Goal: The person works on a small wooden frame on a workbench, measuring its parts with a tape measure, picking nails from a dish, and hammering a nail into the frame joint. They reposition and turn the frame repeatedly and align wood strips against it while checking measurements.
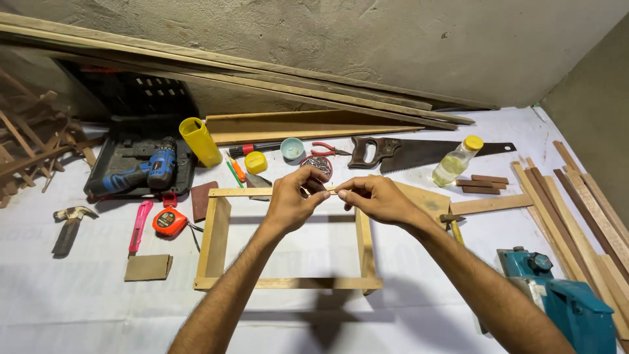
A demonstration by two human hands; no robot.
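Note:
My left hand [295,198] and my right hand [379,196] meet above the far rail of a rectangular wooden frame [215,237] that lies flat on the white sheet. Both pinch a thin short wooden stick [333,191] between thumb and fingertips, one hand at each end. The stick is level, just over the frame's far rail. Whether it touches the rail I cannot tell. A round tin of screws [318,164] sits right behind my left fingers.
Blue cordless drill [147,172] in a black case, yellow cup [200,141], orange tape measure [169,221], pink utility knife [139,226] and hammer [69,223] lie left. Hand saw [419,152] and yellow-capped bottle [455,162] behind. Teal power planer [563,301] and wood strips [576,210] at right.

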